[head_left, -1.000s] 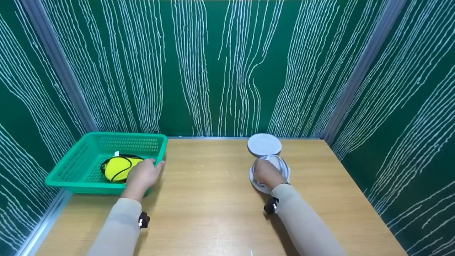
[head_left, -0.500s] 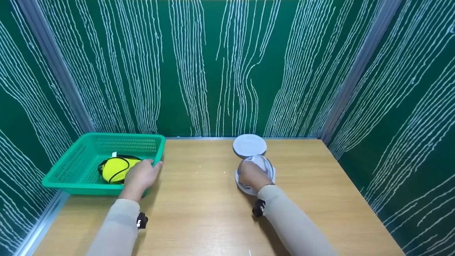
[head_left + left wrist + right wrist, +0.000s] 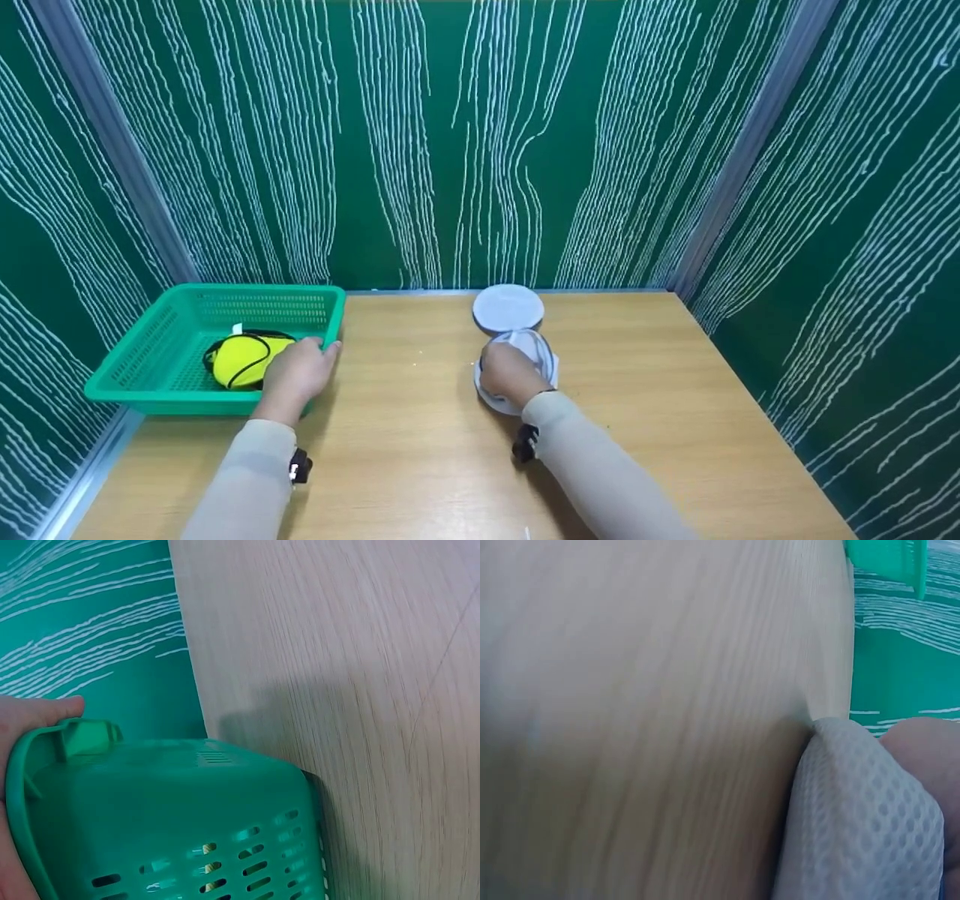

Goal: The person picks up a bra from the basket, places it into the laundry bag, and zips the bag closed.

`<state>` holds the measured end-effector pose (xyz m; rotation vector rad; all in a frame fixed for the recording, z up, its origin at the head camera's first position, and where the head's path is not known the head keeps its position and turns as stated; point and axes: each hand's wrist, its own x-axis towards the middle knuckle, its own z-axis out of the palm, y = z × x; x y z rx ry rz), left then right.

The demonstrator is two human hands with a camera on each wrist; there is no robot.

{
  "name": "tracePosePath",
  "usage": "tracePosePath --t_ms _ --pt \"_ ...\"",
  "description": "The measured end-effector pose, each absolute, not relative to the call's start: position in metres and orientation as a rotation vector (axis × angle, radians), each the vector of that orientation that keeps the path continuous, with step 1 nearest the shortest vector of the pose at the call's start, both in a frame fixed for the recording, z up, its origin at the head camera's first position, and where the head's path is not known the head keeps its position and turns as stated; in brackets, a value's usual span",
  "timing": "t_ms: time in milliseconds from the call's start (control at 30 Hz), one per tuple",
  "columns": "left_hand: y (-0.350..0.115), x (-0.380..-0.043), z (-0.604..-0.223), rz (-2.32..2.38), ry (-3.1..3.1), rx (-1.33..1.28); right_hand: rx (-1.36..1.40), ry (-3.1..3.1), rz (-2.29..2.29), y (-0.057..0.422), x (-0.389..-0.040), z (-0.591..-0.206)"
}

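My left hand (image 3: 298,371) grips the right rim of a green plastic basket (image 3: 135,388), its thumb along the outside. In the left wrist view the thumb and fingers hold that basket rim (image 3: 34,746). With curled fingers my right hand (image 3: 512,371) grips the left side of a round, whitish mesh bag (image 3: 541,349). A flat round lid (image 3: 508,306) lies behind it, toward the back wall. In the right wrist view the thick mesh wall of the bag (image 3: 855,810) stands close over the table, partly covering the hand; the fingertips are hidden.
Inside the basket lies a bright yellow pouch-like thing (image 3: 238,361) with black cord and a white tag. The wooden table (image 3: 420,450) meets green, white-lined walls (image 3: 390,150) at the back and sides. Small white specks dot the tabletop.
My right hand has drawn the mesh bag and its lid leftward across the table, closer to the basket. The left hand has kept its grip on the basket rim.
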<state>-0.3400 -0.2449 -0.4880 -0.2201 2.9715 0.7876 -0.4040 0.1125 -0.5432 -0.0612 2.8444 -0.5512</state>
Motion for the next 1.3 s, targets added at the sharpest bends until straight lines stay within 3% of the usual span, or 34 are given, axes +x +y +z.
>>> tracePosePath --t_ms 467,1300 --pt "-0.249 -0.342 -0.49 0.755 2.966 -0.191 -0.029 2.832 -0.568 0.086 -0.386 -0.533" --pt "-0.249 -0.342 -0.49 0.785 2.963 -0.203 -0.106 2.829 -0.454 0.072 -0.393 -0.541"
